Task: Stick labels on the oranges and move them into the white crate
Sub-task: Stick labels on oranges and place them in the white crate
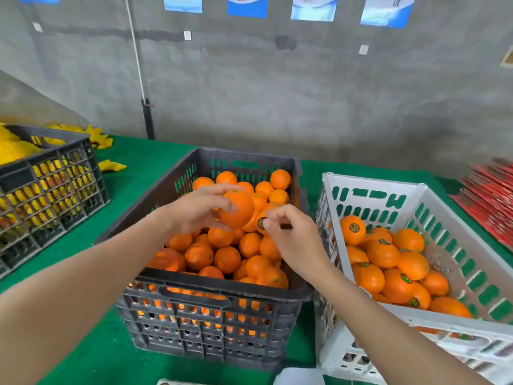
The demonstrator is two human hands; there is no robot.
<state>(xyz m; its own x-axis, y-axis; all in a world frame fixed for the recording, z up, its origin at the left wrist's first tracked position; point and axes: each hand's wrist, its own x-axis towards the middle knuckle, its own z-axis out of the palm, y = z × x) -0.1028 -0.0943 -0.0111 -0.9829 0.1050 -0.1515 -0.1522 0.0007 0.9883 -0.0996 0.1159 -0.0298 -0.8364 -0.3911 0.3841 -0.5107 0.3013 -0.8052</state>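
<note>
My left hand [194,211] grips an orange [238,208] above the dark grey crate [216,290], which is piled with several unlabelled oranges [222,254]. My right hand [291,234] pinches a round dark label [261,223] just to the right of the held orange, close to its lower side. The white crate [441,201] stands tilted to the right and holds several oranges [388,262], many with round labels on them.
A second dark crate [55,190] with yellow foam nets sits at the far left on the green table cover [83,343]. Loose yellow nets [111,165] lie behind it. Red flat packs [491,195] are stacked at the far right. A concrete wall stands behind.
</note>
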